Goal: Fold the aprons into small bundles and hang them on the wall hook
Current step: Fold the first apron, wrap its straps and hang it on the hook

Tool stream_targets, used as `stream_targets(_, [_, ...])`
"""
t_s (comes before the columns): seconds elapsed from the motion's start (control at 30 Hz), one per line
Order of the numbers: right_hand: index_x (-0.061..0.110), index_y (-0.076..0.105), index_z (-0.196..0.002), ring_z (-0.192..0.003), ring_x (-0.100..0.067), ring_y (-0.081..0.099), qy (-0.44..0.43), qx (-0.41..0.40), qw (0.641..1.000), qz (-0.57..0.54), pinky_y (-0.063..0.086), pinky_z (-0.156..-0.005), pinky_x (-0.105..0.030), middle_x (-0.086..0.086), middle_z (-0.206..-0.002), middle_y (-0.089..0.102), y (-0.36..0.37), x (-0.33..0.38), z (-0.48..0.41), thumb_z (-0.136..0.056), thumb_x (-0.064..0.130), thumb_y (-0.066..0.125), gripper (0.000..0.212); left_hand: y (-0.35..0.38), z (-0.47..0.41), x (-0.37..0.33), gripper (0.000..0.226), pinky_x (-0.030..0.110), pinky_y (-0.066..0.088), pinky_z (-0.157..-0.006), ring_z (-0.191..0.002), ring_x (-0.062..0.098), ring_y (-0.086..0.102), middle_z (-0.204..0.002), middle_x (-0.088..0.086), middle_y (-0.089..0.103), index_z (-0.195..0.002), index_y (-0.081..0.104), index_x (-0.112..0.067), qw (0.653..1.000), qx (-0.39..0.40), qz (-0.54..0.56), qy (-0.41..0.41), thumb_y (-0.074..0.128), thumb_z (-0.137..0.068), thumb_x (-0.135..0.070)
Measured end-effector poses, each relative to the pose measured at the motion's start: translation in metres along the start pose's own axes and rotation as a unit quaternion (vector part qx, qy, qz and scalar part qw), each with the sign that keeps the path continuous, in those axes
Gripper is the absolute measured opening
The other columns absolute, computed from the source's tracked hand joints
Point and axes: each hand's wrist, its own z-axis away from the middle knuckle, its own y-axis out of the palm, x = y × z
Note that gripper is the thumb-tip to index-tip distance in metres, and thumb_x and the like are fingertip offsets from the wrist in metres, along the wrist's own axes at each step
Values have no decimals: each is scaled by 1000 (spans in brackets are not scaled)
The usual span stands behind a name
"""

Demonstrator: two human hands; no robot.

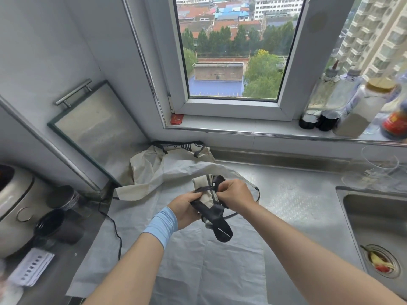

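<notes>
Clasping one apron bundle, left hand and right hand grip above two aprons.

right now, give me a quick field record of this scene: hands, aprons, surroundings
left hand: grips the lower end of the small rolled beige apron bundle
right hand: pinches a black strap wrapped round the bundle
second apron: pale grey fabric apron, spread flat on the steel counter under the hands
third apron: crumpled beige apron at the counter's back, by the wall
sink: steel basin at right, scraps in its drain strainer
wall hook: not in view
</notes>
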Motion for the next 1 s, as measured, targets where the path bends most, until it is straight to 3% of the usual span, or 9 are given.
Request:
stream_targets(0.13, [23,64,-53,-58,-11,59,14,-42,998,44,40,-50,-22,10,-52,61,-3,3,-3,-64,39,76,23,4,2,-7,37,40,48,-95,-102,32,63,-121,22,62,-127,55,1,1000,25,-2,-8,44,-97,-17])
stream_targets(0.4, [10,67,-61,-53,-10,53,19,58,997,-48,45,-54,-29,-5,-57,63,8,-15,-6,-79,20,71,21,-3,-4,-2,37,36,49,-89,-102,30,61,-117,21,63,-130,52,5,998,-24,-52,5,45,-98,-12])
stream_targets(0.5, [12,68,-76,-50,-7,53,70,107,983,-132,43,-51,-22,2,-65,64,-2,-13,-3,-92,23,64,20,-7,-7,4,34,37,47,-91,-103,30,62,-118,21,65,-125,56,3,999,-32,-33,23,40,-100,-13])
stream_targets(0.6, [16,65,-90,-59,-9,56,130,126,932,-314,41,-62,-25,4,-73,69,-12,-11,-5,-102,26,52,21,-15,-7,8,26,36,53,-82,-90,26,68,-102,16,71,-114,61,-1,999,-29,4,28,41,-102,-12])
stream_targets(0.7, [16,56,-89,-66,-14,57,148,110,847,-499,46,-78,-33,5,-65,59,-22,-15,-12,-106,23,43,22,-21,-7,11,21,31,56,-68,-84,22,68,-98,13,71,-114,58,-4,998,-52,-3,41,45,-100,-10])
stream_targets(0.77, [16,51,-89,-58,-15,50,167,95,790,-582,51,-81,-39,3,-58,47,-31,-18,-16,-106,22,41,21,-23,-8,11,23,32,55,-66,-89,23,65,-104,12,68,-120,55,-6,996,-75,-16,52,48,-99,-9])
stream_targets(0.83, [15,49,-90,-51,-16,38,176,100,768,-607,52,-77,-40,2,-54,35,-38,-21,-17,-105,19,40,18,-25,-10,9,24,33,54,-66,-93,25,63,-106,13,67,-120,55,-8,993,-99,-29,62,50,-97,-9])
stream_targets(0.9, [16,47,-92,-51,-16,32,163,143,793,-569,48,-73,-36,2,-58,32,-44,-23,-14,-100,16,41,9,-26,-12,8,21,34,53,-67,-93,27,62,-104,13,67,-116,56,-9,991,-114,-29,68,49,-96,-8])
stream_targets(1.0, [17,43,-97,-52,-15,39,112,200,845,-484,45,-69,-31,-3,-72,53,-46,-24,-8,-95,4,44,13,-26,-9,6,17,36,51,-71,-83,23,62,-93,10,66,-110,58,-12,992,-113,-6,62,46,-98,-7])
